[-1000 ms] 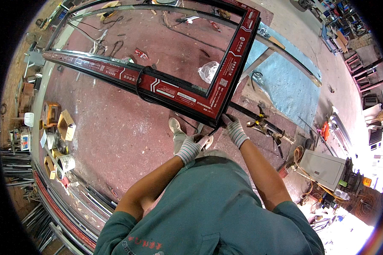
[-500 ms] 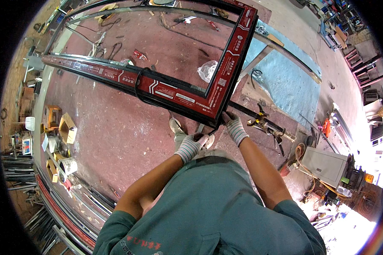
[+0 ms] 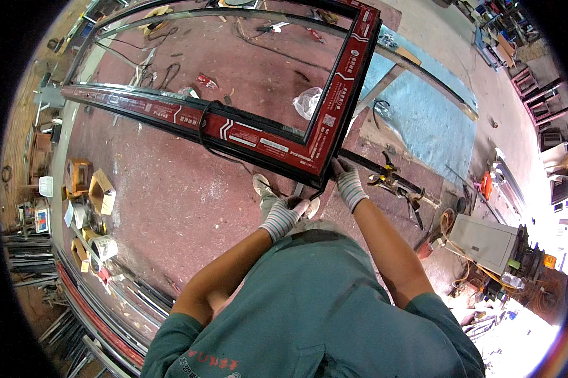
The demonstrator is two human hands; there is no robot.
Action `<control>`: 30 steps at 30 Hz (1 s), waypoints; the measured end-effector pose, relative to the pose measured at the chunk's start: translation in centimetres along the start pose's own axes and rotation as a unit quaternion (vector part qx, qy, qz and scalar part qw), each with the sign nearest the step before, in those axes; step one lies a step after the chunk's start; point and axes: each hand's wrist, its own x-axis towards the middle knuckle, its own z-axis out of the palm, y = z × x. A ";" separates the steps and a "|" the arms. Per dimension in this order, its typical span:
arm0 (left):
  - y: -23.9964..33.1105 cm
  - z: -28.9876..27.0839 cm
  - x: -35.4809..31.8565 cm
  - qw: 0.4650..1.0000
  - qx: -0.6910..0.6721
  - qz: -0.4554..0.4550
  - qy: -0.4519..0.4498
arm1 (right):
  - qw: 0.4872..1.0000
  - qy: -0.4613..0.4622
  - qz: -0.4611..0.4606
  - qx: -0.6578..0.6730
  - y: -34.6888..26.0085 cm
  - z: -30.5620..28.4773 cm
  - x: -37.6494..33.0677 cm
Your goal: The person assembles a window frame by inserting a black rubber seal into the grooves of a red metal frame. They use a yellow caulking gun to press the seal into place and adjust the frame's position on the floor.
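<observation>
A large dark metal frame, like that of a window or door, with red printed film (image 3: 322,142) on its faces, lies raised in front of me with its corner close to my body. A thin black rubber-like strip (image 3: 202,129) loops over its near bar. My left hand (image 3: 284,218), in a striped glove, is closed just below that corner, pinching the end of a thin black strip that reaches the corner. My right hand (image 3: 349,184), gloved alike, is closed against the corner's right side, its fingertips partly hidden by the frame.
Clamps with yellow parts (image 3: 391,179) sit on a bar right of the corner. A blue sheet (image 3: 423,120) covers floor beyond. Cardboard boxes (image 3: 101,191) and long metal profiles (image 3: 98,315) lie at left; a grey metal box (image 3: 484,244) stands at right.
My right hand has shifted very slightly up along the frame's side. The left hand and the frame stay practically where they were.
</observation>
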 end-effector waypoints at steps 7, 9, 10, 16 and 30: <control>-0.9 0.5 0.5 0.999 -0.040 0.005 0.035 | 0.997 -0.051 0.055 -0.016 0.1 0.5 -3.0; -0.5 0.4 0.4 0.998 -0.033 0.009 0.053 | 0.997 -0.054 0.028 -0.056 0.4 0.2 -3.7; -0.8 0.1 0.8 0.999 -0.029 -0.010 0.040 | 0.996 -0.054 0.031 -0.058 0.4 0.1 -3.7; 0.6 0.0 0.5 1.000 0.029 -0.004 0.007 | 1.000 -0.004 0.004 0.004 1.2 -0.9 0.6; 5.6 -1.8 1.3 0.951 0.309 -0.018 -0.011 | 0.983 -0.070 0.143 0.093 0.8 0.9 -9.8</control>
